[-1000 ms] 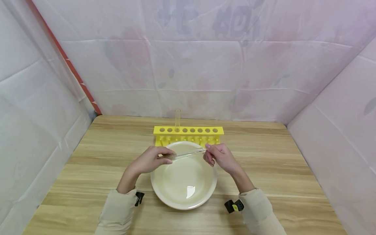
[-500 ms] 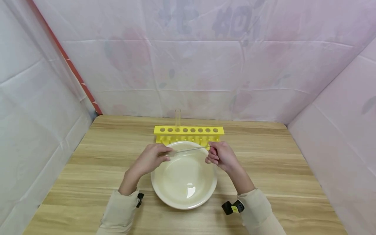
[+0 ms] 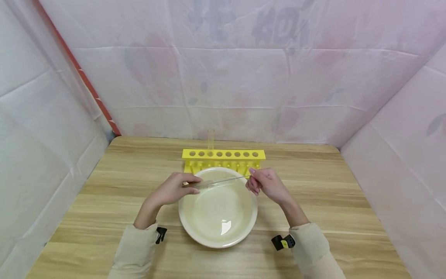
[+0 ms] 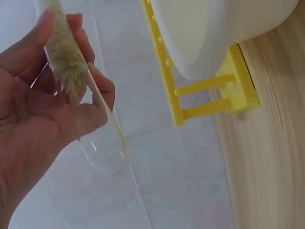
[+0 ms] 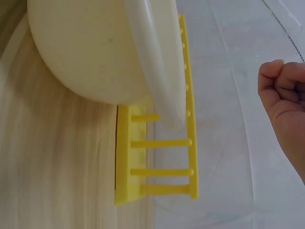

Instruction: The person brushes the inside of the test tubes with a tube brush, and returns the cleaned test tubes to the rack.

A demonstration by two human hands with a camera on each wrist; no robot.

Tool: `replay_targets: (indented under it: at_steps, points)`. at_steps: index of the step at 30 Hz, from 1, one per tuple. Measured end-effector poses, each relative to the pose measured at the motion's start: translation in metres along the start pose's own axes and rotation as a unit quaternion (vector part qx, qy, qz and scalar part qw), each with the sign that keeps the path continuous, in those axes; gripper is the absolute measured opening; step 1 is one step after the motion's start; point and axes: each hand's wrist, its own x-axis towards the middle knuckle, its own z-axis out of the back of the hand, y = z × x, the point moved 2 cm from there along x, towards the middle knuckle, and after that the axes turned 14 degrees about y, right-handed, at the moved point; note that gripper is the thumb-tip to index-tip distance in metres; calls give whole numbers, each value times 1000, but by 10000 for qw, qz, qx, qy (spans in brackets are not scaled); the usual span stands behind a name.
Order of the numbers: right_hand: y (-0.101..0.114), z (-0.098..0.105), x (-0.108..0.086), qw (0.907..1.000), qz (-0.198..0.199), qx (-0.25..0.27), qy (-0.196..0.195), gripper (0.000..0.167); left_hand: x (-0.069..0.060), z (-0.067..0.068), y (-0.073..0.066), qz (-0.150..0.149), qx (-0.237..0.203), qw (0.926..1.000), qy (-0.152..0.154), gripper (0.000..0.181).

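Near the bowl (image 3: 218, 245), the right hand (image 3: 267, 183) curls (seemingly pinching wire (image 3: 231, 178)).

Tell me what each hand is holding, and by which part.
Left hand: a clear test tube, gripped near its rounded end. Right hand: a brush, pinched by its wire handle.

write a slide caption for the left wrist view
A left hand grips a clear tube, bristly brush inside, near a yellow rack and pale bowl.
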Motion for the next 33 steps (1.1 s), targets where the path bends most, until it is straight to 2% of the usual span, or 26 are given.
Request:
replay_targets:
  at_steps: [3,6,10,14,16,18,21,25,28,30,33]
  points:
    - [2,2,-2,9990,87,-439,-31,48,0,1,1,41,-171,9997,177,26]
    - [4,2,-3,9991,21,-396,-112,49,-1,1,-1,73,-47,9999,144,26]
    - [2,1,-3,9986,-138,401,-303,51,-1,1,-4,75,397,9990,-176,26]
    - [1,1,-2,9860,-528,1381,-765,50,-1,1,-4,151,749,9960,-466,26]
    - [1,2,-3,9784,-718,1688,-953,50,-2,1,-3,185,835,9950,-516,26]
    - [1,2,-4,9758,-747,1825,-948,50,-3,1,-2,185,813,9953,-485,26]
    - [1,3,-5,9830,-656,1525,-789,50,-4,1,1,182,657,9970,-359,26]
    - [3,5,-8,9975,-261,513,-412,50,-8,3,4,208,325,9991,-180,26]
    - [5,6,-10,9997,85,-35,-208,50,-11,4,5,187,124,9997,-54,26]
    - [6,7,-11,9996,194,-116,-156,50,-12,4,6,171,87,9998,10,26]
    - [4,7,-12,9996,70,107,-248,49,-13,4,6,168,178,9997,1,27]
